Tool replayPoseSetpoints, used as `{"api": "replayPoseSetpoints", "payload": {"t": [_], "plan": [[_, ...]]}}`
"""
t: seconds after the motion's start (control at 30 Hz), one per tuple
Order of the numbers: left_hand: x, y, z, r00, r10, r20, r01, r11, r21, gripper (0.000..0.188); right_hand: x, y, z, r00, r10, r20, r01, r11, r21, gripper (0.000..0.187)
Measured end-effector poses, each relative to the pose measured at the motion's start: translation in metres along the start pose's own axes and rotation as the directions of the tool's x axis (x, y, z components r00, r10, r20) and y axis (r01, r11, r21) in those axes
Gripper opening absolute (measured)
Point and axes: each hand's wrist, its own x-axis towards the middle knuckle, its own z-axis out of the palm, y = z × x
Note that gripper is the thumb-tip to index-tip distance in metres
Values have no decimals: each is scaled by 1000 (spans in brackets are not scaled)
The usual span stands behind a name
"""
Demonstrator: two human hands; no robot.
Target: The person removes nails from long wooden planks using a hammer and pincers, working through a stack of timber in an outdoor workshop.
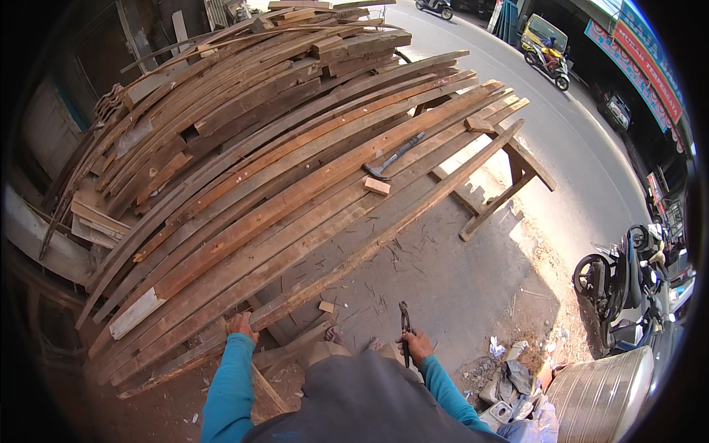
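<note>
My left hand (242,325) is closed on the nearest long wooden beam (354,258), toward its left part. This beam runs diagonally away to the far right, apart from the other beams for much of its length. My right hand (417,345) grips a pair of dark pincers (405,322) by the handles, jaws pointing up and away from me, above the ground. Farther off, a claw hammer (399,155) lies across the beams. A small wood block (377,185) rests just below its head.
A big stack of timber (244,96) fills the far left. A wooden trestle (509,181) supports the beams' far ends. Nails or splinters litter the ground. At the right are rubbish (513,384), a ribbed metal drum (602,391) and a parked motorbike (620,280). Traffic shows on the road (509,81).
</note>
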Motion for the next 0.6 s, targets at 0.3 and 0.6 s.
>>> {"api": "replayPoseSetpoints", "payload": {"t": [0.3, 0.6], "plan": [[28, 16, -21, 999, 4, 44, -6, 999, 43, 71, -19, -52, 81, 958, -7, 288, 49, 989, -138, 36], [3, 8, -4, 992, 65, -108, -64, 998, 14, 72, -36, -43, 173, 897, 55, 439, 8, 990, -140, 45]]}}
